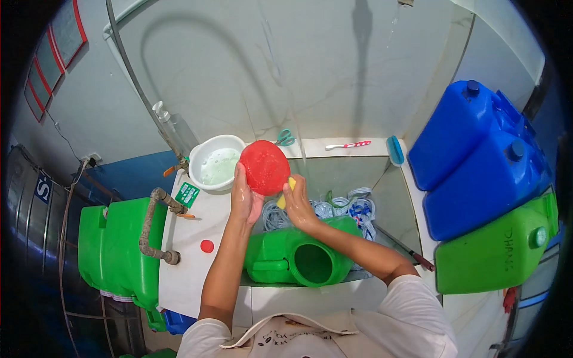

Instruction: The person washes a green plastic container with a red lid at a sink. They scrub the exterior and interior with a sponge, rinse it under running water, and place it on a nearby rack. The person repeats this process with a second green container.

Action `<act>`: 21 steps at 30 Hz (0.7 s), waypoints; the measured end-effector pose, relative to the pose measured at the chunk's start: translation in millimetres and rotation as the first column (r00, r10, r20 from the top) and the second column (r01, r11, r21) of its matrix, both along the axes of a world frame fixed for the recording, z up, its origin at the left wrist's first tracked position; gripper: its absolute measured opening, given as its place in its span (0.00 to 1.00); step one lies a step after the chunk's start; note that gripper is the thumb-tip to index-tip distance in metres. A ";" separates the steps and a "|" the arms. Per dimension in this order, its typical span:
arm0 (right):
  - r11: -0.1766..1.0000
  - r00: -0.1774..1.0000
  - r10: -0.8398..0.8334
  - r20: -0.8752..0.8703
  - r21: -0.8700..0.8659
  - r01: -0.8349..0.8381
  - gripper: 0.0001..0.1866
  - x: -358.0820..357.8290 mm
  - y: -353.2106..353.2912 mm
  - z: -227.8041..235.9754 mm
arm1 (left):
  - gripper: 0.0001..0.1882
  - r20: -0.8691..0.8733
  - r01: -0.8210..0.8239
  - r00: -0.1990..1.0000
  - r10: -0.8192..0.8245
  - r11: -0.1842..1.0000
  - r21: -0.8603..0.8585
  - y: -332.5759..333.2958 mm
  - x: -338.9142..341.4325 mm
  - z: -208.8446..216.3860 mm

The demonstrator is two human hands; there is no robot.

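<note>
A round red lid (pixel 266 167), wet with suds, is held up over the sink by my left hand (pixel 242 197), which grips its left and lower edge. My right hand (pixel 299 204) is closed on a yellow sponge (pixel 283 201) at the lid's lower right edge. Below my hands a green jerrycan (pixel 268 250) lies in the sink, its wide round opening facing me. Several loops of pale tubing or rope (pixel 361 210) lie behind it; their exact kind is unclear. A white basin (pixel 196 171) of soapy water stands left of the lid.
On the back ledge lie teal scissors (pixel 285 138), a red-and-white toothbrush (pixel 348 145) and a blue brush (pixel 394 151). A small red cap (pixel 207 246) sits on the left counter near a pipe faucet (pixel 149 224). Blue jerrycans (pixel 471 185) and a green one (pixel 483 256) stand right.
</note>
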State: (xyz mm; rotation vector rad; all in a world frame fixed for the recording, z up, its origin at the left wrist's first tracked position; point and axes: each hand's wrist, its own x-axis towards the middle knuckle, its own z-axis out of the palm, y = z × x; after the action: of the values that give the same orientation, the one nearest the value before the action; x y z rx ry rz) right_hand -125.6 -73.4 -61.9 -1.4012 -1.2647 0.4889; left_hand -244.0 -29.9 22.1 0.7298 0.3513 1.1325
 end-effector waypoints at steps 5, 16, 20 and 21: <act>0.992 0.352 0.069 -0.933 0.027 -0.122 0.24 0.0 15.1 14.2 | 0.22 0.079 -0.067 0.994 0.075 0.992 -0.102 3.7 9.4 -21.6; 0.874 0.935 0.323 -0.145 -0.334 -0.354 0.20 -0.1 -23.3 115.6 | 0.32 -0.096 0.148 0.975 -0.201 0.907 -0.394 -9.2 -5.5 -36.4; 0.937 0.944 0.328 -0.025 -0.114 -0.329 0.19 8.8 -3.7 77.0 | 0.35 0.103 0.269 0.963 -0.249 0.917 -0.296 -14.9 -3.6 -21.8; 0.957 0.959 0.279 0.050 -0.098 -0.273 0.20 20.6 2.5 68.8 | 0.33 0.174 0.294 0.952 -0.251 0.904 -0.309 -18.0 -3.9 -12.6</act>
State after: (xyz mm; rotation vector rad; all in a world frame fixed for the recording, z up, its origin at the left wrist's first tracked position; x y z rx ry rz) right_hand -105.0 -70.9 6.9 -1.3281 -1.5163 0.7040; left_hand -247.9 -47.9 9.5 0.3886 0.3085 0.8213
